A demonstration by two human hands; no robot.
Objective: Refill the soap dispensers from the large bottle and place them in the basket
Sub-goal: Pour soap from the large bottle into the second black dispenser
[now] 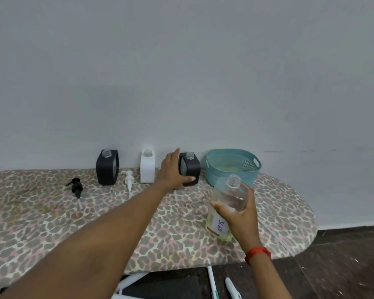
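The likeliest mishap is soap missing a narrow neck: the large soap bottle (229, 197), uncapped and tilted in the right hand (240, 214) just in front of the basket (244, 169), holds liquid only low down, so a hasty tip could surge past the black dispenser (191, 169) onto the ironing board (52, 223). That dispenser stands just left of the basket, the left hand (173, 169) clamped round it; the right fingers (249, 197) wrap the bottle's shoulder. Farther left of the basket stand a white dispenser (147, 169) and a second black dispenser (107, 169), both open-necked, with a white pump (129, 178) and a black pump (76, 186) lying loose. Nothing stands between bottle and neck.
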